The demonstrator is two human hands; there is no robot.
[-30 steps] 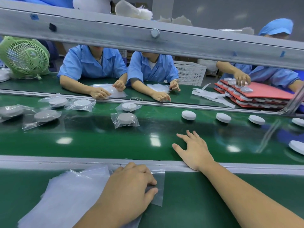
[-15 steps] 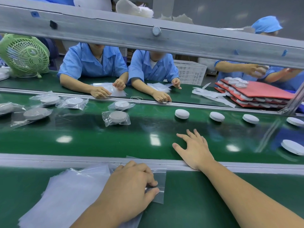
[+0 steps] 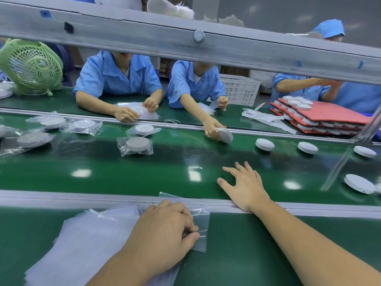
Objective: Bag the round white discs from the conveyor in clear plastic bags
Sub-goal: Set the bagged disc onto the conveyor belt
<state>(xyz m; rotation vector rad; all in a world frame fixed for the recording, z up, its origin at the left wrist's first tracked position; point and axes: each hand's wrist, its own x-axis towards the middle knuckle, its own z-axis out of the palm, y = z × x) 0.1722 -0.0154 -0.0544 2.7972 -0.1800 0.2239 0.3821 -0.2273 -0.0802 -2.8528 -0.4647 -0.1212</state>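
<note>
Belt point(image 3: 144, 178) w/ discs point(image 3: 265, 144) flat, faces up

Single view: a head-worn wide-angle camera looks forward and down across the glossy green conveyor belt point(image 3: 123, 174) from its near side. The lower frame takes in, at close range, the left hand point(image 3: 162, 230) on a clear plastic bag point(image 3: 203, 223) and the right hand point(image 3: 245, 188) over the belt, with both forearms (the wide lens leans the grey metal post point(image 3: 372, 122) at the right edge). A grey metal crossbeam point(image 3: 247, 52) spans the upper frame, in front of the blue-shirted workers point(image 3: 117, 77) on the far side
</note>
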